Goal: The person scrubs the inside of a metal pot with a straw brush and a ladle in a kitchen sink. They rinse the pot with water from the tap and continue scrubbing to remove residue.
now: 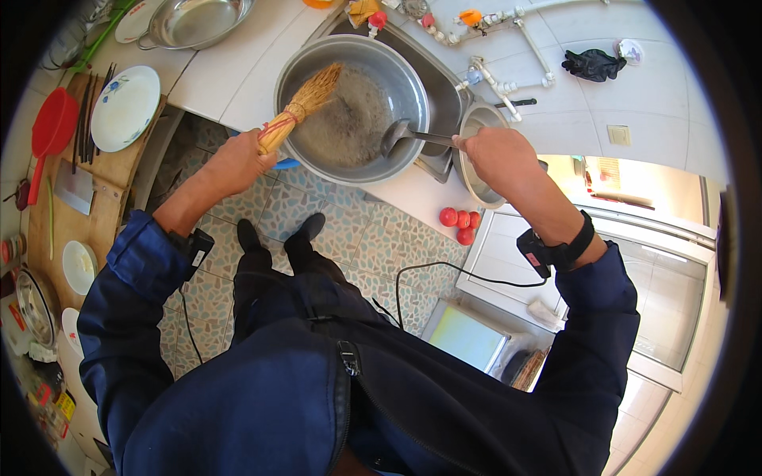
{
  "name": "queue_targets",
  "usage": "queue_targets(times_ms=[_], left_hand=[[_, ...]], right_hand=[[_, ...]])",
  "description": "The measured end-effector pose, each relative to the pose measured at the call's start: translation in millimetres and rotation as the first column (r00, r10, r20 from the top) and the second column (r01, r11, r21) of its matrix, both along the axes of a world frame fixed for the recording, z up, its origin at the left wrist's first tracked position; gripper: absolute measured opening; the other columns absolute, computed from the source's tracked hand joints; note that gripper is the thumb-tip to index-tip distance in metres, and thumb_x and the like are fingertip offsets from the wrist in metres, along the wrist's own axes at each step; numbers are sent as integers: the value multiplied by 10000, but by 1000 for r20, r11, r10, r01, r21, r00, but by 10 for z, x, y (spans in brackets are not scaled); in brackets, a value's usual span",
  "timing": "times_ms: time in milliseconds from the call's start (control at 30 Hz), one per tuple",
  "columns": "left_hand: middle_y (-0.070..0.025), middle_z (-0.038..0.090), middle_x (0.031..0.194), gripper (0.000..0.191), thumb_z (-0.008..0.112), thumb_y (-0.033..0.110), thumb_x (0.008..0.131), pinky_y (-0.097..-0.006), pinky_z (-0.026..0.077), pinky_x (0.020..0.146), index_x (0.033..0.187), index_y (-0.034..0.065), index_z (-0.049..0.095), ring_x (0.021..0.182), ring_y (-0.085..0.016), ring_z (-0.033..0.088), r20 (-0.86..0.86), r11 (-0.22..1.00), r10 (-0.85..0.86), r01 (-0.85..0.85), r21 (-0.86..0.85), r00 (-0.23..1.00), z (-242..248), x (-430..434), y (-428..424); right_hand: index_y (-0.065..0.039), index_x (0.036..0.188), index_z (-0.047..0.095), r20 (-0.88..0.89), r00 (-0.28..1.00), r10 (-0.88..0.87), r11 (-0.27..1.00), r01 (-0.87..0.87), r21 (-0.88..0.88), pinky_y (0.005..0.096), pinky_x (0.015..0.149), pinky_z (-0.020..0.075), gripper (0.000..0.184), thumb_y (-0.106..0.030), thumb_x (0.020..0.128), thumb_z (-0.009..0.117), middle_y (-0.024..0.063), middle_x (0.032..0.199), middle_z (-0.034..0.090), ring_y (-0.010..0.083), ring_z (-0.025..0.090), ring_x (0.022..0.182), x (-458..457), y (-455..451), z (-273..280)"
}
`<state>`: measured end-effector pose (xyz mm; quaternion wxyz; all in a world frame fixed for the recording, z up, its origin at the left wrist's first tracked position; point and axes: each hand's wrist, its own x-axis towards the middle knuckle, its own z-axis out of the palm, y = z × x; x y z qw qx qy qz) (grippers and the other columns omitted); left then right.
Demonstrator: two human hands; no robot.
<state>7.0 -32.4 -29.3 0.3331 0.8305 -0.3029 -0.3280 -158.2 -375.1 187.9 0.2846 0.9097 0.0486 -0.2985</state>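
Observation:
My left hand [238, 160] grips the bound handle of a straw pot brush [303, 101], its bristles over the inside of a large metal basin [286, 77]. In my right hand [497, 157] is the handle of a metal ladle [396, 135]. The ladle's bowl is inside the basin, near its right wall. Murky water [351, 143] covers the basin's bottom. The basin stands partly over a steel sink [443, 98]. Under my right hand sits a smaller metal pot [467, 169], partly hidden by that hand.
A cutting board [110, 178] on the left counter holds a cleaver [74, 187], chopsticks [89, 119] and a plate [126, 108]. A steel pan [193, 24] stands at the upper left. Several red fruits [461, 221] lie at the right counter edge. Taps and pipes [494, 80] run behind the sink.

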Motion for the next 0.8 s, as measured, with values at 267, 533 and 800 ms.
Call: queue_targets(times_ms=[267, 533, 800], left_hand=[[-346, 699, 998, 569, 648, 431, 953, -545, 547, 871, 1118, -112, 614, 996, -519, 681, -6, 1000, 11, -11, -6, 1000, 8, -13, 8], [-263, 693, 908, 497, 669, 366, 938, -486, 548, 803, 1157, -76, 611, 862, -418, 690, -25, 999, 34, -34, -19, 999, -12, -30, 17], [-244, 693, 905, 476, 674, 340, 933, -459, 542, 809, 1190, -56, 613, 864, -413, 688, 17, 999, 27, -27, -20, 999, -108, -45, 60]], right_hand=[[-160, 1262, 768, -19, 997, -73, 996, 74, 43, 515, 655, 577, 299, -194, 1082, 532, 176, 803, 704, 399, 716, 739, -15, 22, 44], [-127, 1303, 747, -67, 985, -156, 984, 161, 75, 513, 717, 579, 317, -165, 1030, 590, 201, 802, 703, 405, 716, 804, -23, 93, 20], [-123, 1373, 707, -144, 953, -266, 929, 293, 224, 515, 796, 581, 410, -155, 969, 644, 240, 904, 732, 423, 719, 868, -65, 116, 122]])
